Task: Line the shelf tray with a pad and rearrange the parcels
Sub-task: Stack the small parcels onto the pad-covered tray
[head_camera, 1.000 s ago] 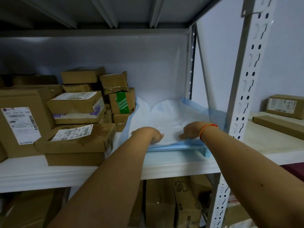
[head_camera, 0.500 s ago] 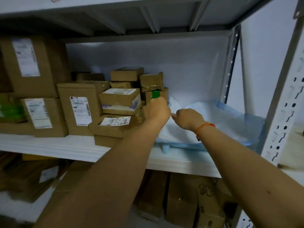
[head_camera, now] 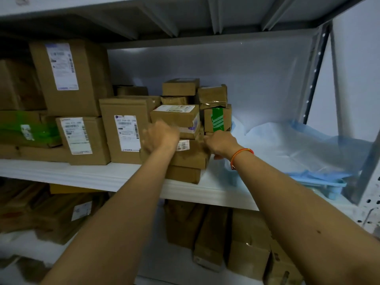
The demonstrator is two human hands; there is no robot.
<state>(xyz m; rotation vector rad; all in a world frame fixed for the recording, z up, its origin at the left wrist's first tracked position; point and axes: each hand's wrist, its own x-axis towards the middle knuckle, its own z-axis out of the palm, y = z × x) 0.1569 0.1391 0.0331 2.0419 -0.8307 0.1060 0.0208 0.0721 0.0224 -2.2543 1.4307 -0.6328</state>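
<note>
Far left end of the white metal shelf (head_camera: 86, 173): a tall brown cardboard box with a long white label (head_camera: 70, 77) sits on top of lower cartons, one of them a flat brown box wrapped in green tape (head_camera: 24, 128). Moving along, an upright brown carton with a barcode label (head_camera: 125, 130) stands close to the front edge. Now the left hand (head_camera: 160, 136), blurred in the frame, is up against the stack of small brown parcels (head_camera: 185, 124) mid-shelf, fingers curled loosely; whether it grips anything, I cannot tell. It overlaps the wide flat brown box with a white sticker (head_camera: 189, 155) at the bottom of that stack. Next, the right hand (head_camera: 222, 144), an orange cord bracelet (head_camera: 240, 155) at its wrist, rests at that flat box's right corner, fingers bent towards the cardboard, grip unclear. Just above it sits a small brown parcel with green striped tape (head_camera: 218, 120). On to the right end of the shelf: the white pad with blue plastic edging (head_camera: 287, 147) lies rumpled over the light blue plastic tray (head_camera: 333, 185), its sides riding up against the grey perforated upright (head_camera: 370, 182).
</note>
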